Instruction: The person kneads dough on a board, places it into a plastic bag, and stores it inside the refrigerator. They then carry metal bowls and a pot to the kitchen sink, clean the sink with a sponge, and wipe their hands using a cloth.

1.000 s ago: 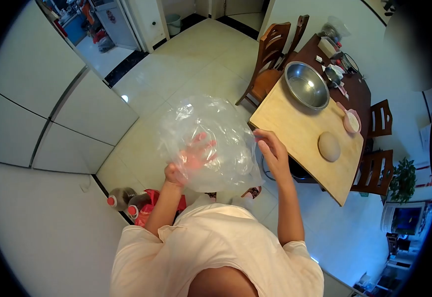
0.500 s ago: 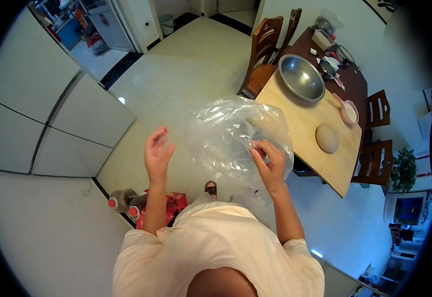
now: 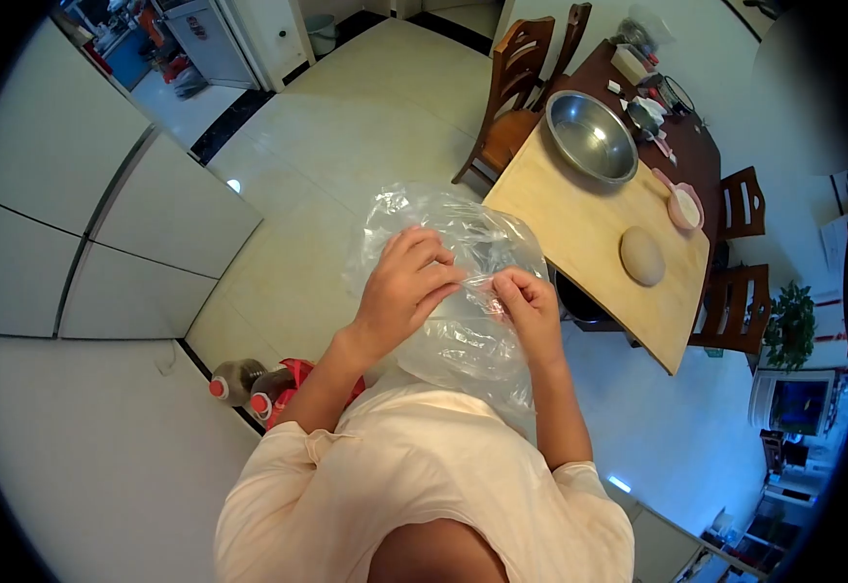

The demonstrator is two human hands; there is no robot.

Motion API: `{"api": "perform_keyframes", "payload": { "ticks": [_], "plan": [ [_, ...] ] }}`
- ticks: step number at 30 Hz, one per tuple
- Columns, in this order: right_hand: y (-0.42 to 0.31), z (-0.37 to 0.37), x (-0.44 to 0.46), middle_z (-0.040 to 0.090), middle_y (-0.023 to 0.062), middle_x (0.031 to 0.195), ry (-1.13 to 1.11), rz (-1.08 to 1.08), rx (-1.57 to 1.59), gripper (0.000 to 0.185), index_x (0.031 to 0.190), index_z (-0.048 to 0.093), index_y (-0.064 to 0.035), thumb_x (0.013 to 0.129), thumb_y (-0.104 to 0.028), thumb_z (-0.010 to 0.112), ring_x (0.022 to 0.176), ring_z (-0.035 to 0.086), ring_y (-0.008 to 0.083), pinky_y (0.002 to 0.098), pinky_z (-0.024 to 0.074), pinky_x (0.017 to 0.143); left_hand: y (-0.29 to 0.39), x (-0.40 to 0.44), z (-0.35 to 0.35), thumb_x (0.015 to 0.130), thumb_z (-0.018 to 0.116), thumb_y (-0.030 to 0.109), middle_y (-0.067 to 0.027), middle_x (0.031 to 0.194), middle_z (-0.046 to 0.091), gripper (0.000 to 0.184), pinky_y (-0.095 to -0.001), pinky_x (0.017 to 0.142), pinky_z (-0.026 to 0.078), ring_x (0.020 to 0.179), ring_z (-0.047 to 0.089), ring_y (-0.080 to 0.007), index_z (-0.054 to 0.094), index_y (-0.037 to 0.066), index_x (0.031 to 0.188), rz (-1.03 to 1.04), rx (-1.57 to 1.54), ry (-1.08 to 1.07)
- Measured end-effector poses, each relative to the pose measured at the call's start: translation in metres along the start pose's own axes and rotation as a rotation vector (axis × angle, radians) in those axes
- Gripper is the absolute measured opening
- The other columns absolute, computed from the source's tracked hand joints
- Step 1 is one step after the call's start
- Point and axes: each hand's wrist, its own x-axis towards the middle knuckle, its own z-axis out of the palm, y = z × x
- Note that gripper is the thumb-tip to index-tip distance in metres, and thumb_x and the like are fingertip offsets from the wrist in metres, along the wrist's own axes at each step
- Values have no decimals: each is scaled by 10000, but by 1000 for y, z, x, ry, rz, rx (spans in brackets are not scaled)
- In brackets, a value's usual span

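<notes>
The left hand (image 3: 406, 290) and the right hand (image 3: 529, 309) were close together in front of the torso, the fingers of each grasping the film of a clear plastic bag (image 3: 467, 340). The bag hung in the air, beside the near-left corner of the wooden board (image 3: 579, 228) on the counter (image 3: 694, 151). On the board, a metal basin (image 3: 591, 138) stood toward the far-left edge, a rounded dough ball (image 3: 642, 257) lay nearer the right edge, and a pink scoop (image 3: 684, 207) holding white powder was by the far-right corner.

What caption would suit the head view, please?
Left hand and right hand on a clear plastic bag near a board bearing dough.
</notes>
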Motion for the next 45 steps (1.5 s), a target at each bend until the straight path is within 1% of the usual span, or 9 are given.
{"api": "perform_keyframes", "payload": {
  "ticks": [8,17,20,23,29,33,35,42,45],
  "plan": [
    [0,-3,1,478,-51,613,12,-85,-56,184,773,610,-10,879,-149,549,543,385,16,172,285,482,-14,-4,-5,729,671,124,-98,970,595,176,-443,899,382,1019,498,-322,626,53,884,-33,5,-9],
    [-2,-33,1,459,-40,569,-24,-287,84,242,625,546,-55,831,-167,607,502,395,35,198,297,456,-118,-43,5,845,569,344,-140,1025,591,391,-352,871,406,996,536,-300,577,37,1086,-589,112,-31],
    [7,-47,7,460,-43,585,192,-320,293,270,650,508,-73,863,-217,591,506,403,34,189,320,457,-175,-84,24,829,595,238,-91,933,638,276,-295,746,453,822,572,-155,611,-3,963,-818,-219,-676],
    [1,-57,14,417,-53,623,308,-242,558,300,682,410,-144,897,-305,545,539,391,37,193,327,481,-177,-112,42,812,606,184,-19,829,643,204,-238,666,450,727,547,-85,630,3,904,-856,-572,-783],
    [14,-65,20,498,-62,647,445,-240,519,213,730,516,-97,901,-222,546,543,416,14,165,340,491,-106,-73,10,814,561,89,-30,802,628,146,-248,654,443,697,558,-95,632,8,913,-851,-474,-108],
    [31,-47,30,489,-75,662,539,-198,308,168,781,551,-67,898,-187,547,556,390,7,169,299,487,-4,2,-24,815,596,120,-172,1175,539,333,-387,938,378,1097,512,-298,532,19,1126,-178,27,524],
    [32,-24,33,482,-75,664,535,-204,298,150,790,564,-45,890,-155,551,561,378,11,172,280,489,22,19,-21,767,660,155,-180,1255,474,497,-472,970,338,1141,463,-352,464,43,1209,159,-47,360],
    [-13,-24,11,487,-41,646,77,-414,-201,148,725,571,-13,860,-70,553,556,396,34,193,307,493,-26,22,57,740,665,245,-171,846,592,374,-415,749,456,814,583,-326,566,87,1064,-191,-142,-661],
    [-23,-62,6,458,-44,602,274,-345,-116,210,667,555,-18,865,-88,554,535,372,41,192,304,500,-29,-7,52,780,610,184,-170,752,593,182,-381,632,451,699,578,-343,587,81,929,-287,-233,-548]
  ]
}}
